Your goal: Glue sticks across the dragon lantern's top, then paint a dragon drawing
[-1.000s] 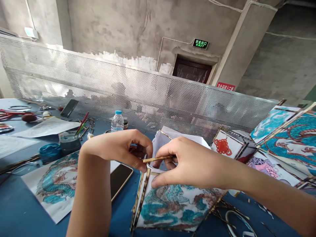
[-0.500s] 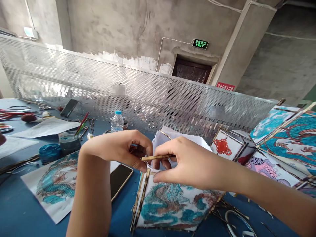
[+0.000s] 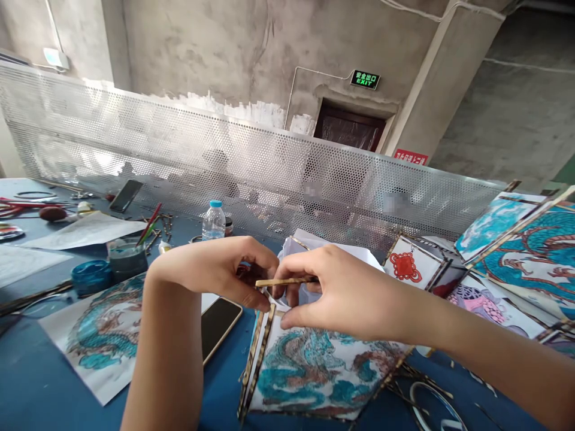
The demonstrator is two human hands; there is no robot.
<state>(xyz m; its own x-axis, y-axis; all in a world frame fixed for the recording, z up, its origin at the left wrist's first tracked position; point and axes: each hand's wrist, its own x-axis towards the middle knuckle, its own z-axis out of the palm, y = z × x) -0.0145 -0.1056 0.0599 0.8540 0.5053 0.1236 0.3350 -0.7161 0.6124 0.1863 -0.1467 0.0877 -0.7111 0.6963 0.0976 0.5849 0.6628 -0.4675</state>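
A box-shaped lantern frame [image 3: 259,365] of dark-mottled sticks stands tilted in front of me, its near panel [image 3: 309,377] painted with a teal and brown dragon. My left hand [image 3: 245,272] bends over its top left corner, fingers pinched together there; what they grip is hidden. A thin wooden stick [image 3: 283,281] crosses above that corner, its right end tucked into my right hand [image 3: 335,293]. The right fingertips reach over the top edge, with the thumb against the upper part of the panel. White sheeting [image 3: 354,254] shows behind my hands.
Left of the lantern lie a phone [image 3: 221,326] and a dragon painting [image 3: 108,341]. Beyond are a blue paint jar [image 3: 91,276], a brush cup [image 3: 128,257] and a water bottle [image 3: 214,221]. At right are painted panels [image 3: 530,257], loose sticks and a tape roll [image 3: 433,404]. A perforated metal screen [image 3: 251,173] borders the table.
The stick and my right fingers have shifted slightly up and left. My left hand stays at the corner almost unmoved. A dark shape at the far left edge has gone from view.
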